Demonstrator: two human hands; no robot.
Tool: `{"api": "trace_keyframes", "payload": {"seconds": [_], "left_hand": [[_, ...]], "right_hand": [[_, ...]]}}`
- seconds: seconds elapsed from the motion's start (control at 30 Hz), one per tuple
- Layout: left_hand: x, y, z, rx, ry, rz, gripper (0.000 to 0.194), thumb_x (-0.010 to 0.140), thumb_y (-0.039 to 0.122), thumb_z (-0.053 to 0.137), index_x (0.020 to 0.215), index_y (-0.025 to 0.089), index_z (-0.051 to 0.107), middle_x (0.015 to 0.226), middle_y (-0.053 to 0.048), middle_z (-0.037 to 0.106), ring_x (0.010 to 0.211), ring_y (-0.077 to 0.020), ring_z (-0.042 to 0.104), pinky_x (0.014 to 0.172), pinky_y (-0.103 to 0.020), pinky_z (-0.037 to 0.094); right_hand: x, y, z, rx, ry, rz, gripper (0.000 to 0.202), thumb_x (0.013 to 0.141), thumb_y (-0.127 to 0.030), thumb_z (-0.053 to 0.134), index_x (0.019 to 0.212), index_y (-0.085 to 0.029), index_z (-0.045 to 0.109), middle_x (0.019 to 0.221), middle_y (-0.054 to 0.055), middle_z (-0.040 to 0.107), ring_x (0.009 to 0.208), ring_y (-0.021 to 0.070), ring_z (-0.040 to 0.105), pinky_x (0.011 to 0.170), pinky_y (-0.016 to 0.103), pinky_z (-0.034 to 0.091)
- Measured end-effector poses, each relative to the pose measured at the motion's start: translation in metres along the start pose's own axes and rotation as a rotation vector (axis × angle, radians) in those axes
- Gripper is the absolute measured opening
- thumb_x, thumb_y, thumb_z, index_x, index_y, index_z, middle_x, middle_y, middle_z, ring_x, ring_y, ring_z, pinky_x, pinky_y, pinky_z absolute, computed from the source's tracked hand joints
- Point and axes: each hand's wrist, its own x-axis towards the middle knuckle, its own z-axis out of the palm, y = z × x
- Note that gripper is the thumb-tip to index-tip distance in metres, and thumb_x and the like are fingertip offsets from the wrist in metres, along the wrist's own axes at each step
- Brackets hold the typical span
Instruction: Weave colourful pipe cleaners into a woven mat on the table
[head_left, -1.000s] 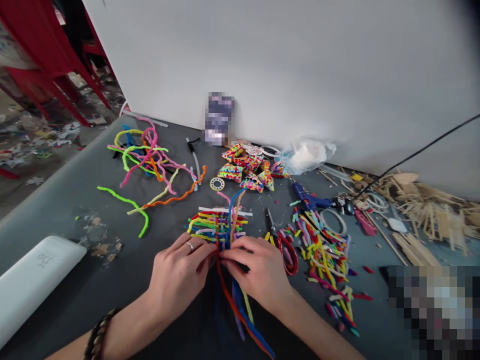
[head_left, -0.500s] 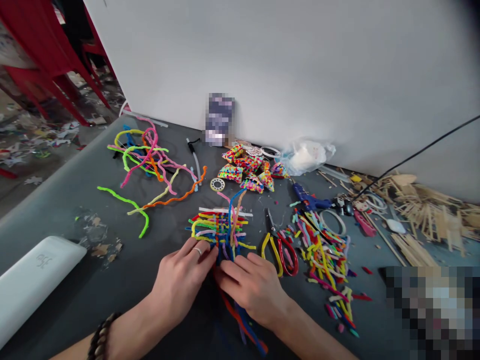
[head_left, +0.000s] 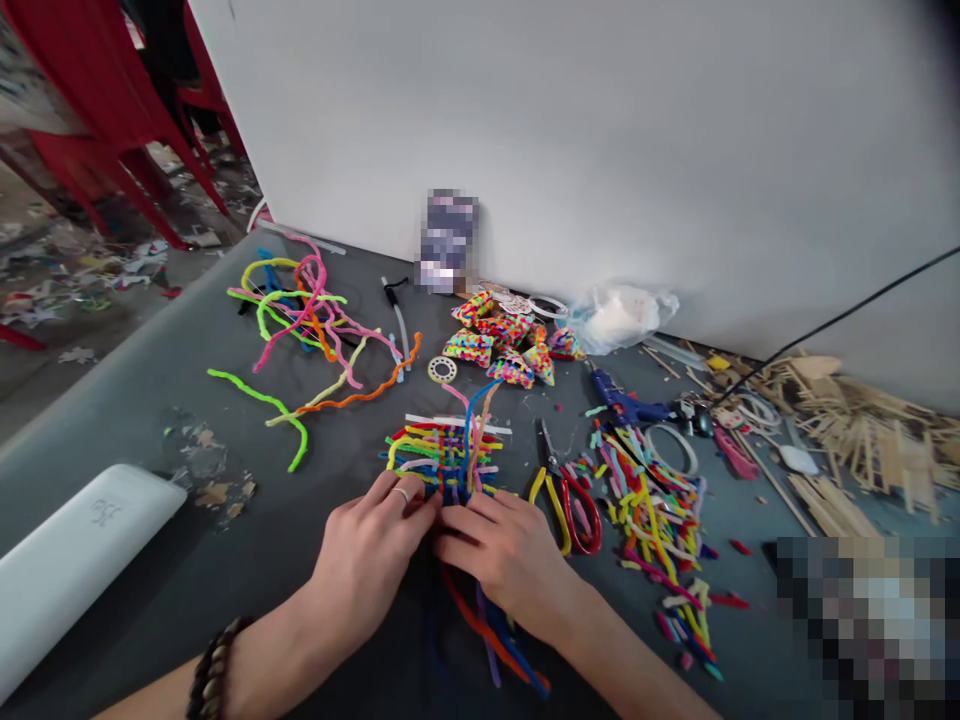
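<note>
A woven piece of coloured pipe cleaners (head_left: 431, 450) lies on the dark table, with loose ends sticking out at its far and near sides. My left hand (head_left: 379, 535), a ring on one finger, grips its near edge with bent fingers. Close beside it, almost touching, my right hand (head_left: 499, 545) pinches the same edge. Long orange, blue and purple strands (head_left: 491, 640) hang toward me from under my right hand. A white strip (head_left: 457, 424) lies across the far end of the weave. Scissors with yellow and red handles (head_left: 566, 500) rest right of my right hand.
Long pipe cleaners (head_left: 307, 310) lie at back left, a white case (head_left: 90, 560) at near left. Small woven pouches (head_left: 502, 335) stand behind the weave. Cut pieces (head_left: 656, 510), a blue glue gun (head_left: 626, 400) and wooden sticks (head_left: 840, 430) are on the right. A white panel (head_left: 562, 150) borders the table.
The view has shifted slightly, so most things sit a little further right. Both hands stay at the weave's near edge, and the hanging strands have spread a bit.
</note>
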Motion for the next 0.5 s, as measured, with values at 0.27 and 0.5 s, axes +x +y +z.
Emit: {"api": "trace_keyframes", "payload": {"seconds": [0.27,0.5], "left_hand": [[0.0005,0.0003,0.0010,0.033,0.023,-0.002,0.040,0.082,-0.006,0.053,0.103,0.022,0.073,0.097,-0.003,0.070,0.088,-0.0216,0.068,0.051,-0.026,0.051],[-0.0002,-0.0007,0.0018,0.018,0.028,0.012,0.043,0.079,-0.007,0.053,0.104,0.022,0.073,0.099,-0.003,0.071,0.089,-0.0229,0.069,0.053,-0.027,0.054]], "right_hand": [[-0.0024,0.0021,0.0065,0.052,0.055,0.083,0.021,0.106,-0.017,0.049,0.106,-0.026,0.068,0.109,-0.003,0.072,0.088,0.0167,0.056,0.073,0.035,0.034],[0.0003,0.0017,0.0003,-0.010,-0.010,-0.011,0.019,0.106,-0.018,0.051,0.112,-0.026,0.066,0.100,-0.002,0.070,0.083,0.0172,0.054,0.071,0.035,0.034]]}}
